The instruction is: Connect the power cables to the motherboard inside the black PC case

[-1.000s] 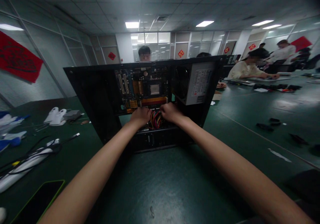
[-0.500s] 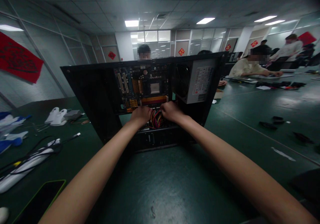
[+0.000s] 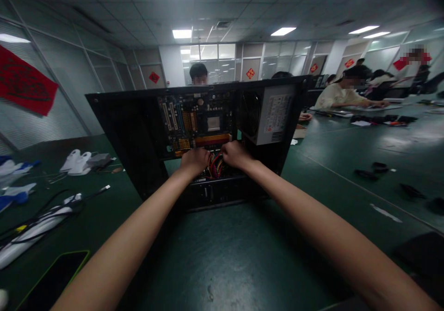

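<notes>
A black computer case (image 3: 125, 130) stands open before me on the green table. Inside it are a motherboard (image 3: 187, 119) and, at the upper right, a grey power supply (image 3: 272, 116) with a fan. Both my hands reach into the lower middle of the case. My left hand (image 3: 196, 159) is closed at the left side of a bundle of coloured power cables (image 3: 216, 165). From the right, my right hand (image 3: 237, 153) closes on the same bundle. The fingertips of both hands are partly hidden among the cables.
On the left of the table (image 3: 222, 255) lie a white power strip (image 3: 38, 230) with black cords, a phone (image 3: 52, 278) and white adapters (image 3: 76, 162). Small black parts (image 3: 367, 174) are scattered at the right. A co-worker (image 3: 343, 91) sits at the far right; another person (image 3: 198, 74) is behind the case.
My hands stay at the cable bundle with barely any movement. The view has shifted slightly, and the case's right side has tilted a little. A person at the far right has changed position.
</notes>
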The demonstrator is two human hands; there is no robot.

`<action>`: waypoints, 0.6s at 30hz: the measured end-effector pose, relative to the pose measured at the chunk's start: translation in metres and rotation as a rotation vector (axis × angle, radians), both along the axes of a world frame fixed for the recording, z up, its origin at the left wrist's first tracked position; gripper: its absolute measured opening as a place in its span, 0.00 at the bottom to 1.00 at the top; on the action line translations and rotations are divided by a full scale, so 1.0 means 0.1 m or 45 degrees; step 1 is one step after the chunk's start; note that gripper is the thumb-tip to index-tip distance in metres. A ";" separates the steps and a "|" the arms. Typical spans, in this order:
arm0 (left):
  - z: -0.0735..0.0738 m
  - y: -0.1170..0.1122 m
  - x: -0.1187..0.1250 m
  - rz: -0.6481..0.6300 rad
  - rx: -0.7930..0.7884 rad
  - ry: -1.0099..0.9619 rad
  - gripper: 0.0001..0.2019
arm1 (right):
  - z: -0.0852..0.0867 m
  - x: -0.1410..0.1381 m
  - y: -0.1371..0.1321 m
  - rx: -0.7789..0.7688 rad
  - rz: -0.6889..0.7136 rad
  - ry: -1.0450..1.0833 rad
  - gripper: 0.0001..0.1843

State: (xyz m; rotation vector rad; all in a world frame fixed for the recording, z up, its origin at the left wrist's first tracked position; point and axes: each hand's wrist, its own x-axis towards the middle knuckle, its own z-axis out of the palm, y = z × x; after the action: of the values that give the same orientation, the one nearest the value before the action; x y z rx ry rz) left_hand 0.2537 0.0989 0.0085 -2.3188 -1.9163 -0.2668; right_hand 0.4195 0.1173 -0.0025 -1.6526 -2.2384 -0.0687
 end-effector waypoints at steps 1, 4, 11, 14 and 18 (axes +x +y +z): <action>0.00 0.00 0.00 0.007 -0.007 -0.009 0.24 | 0.00 0.00 0.00 0.001 0.005 0.004 0.16; 0.00 0.00 -0.01 0.016 -0.014 -0.035 0.23 | -0.01 0.01 0.01 0.014 0.008 0.016 0.16; -0.03 -0.01 -0.04 -0.033 0.009 -0.039 0.24 | -0.01 0.02 0.00 0.027 0.033 0.048 0.16; -0.04 0.00 -0.06 -0.063 0.019 -0.053 0.23 | 0.00 0.03 -0.01 0.017 0.054 0.100 0.16; -0.05 0.02 -0.12 -0.076 0.051 -0.088 0.22 | 0.00 0.05 -0.01 0.042 0.065 0.168 0.16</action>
State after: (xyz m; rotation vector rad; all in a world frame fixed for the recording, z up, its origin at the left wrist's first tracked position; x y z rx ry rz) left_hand 0.2422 0.1006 0.0031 -2.3732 -1.8562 -0.3926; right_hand 0.4247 0.1167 -0.0025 -1.5357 -2.1674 0.0160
